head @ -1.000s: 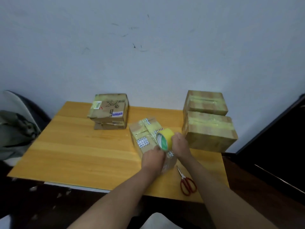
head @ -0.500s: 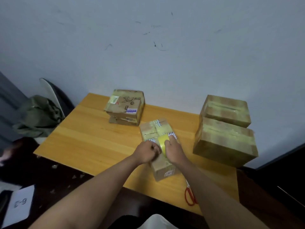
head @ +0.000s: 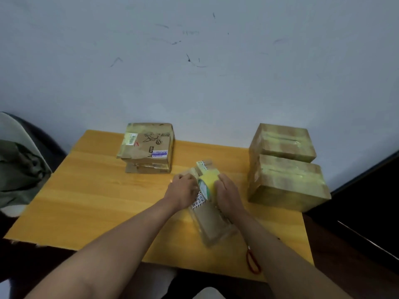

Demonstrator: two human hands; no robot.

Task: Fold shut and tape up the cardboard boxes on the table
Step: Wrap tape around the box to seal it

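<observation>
Open tabletop left & front-left of the small box, wide lane for a hand. Back-left blocked by the printed cardboard box. Right side tight: two taped boxes stacked close along the right edge w/ only a narrow gap. Red-handled scissors lie near the front-right edge, partly under the right forearm.
</observation>
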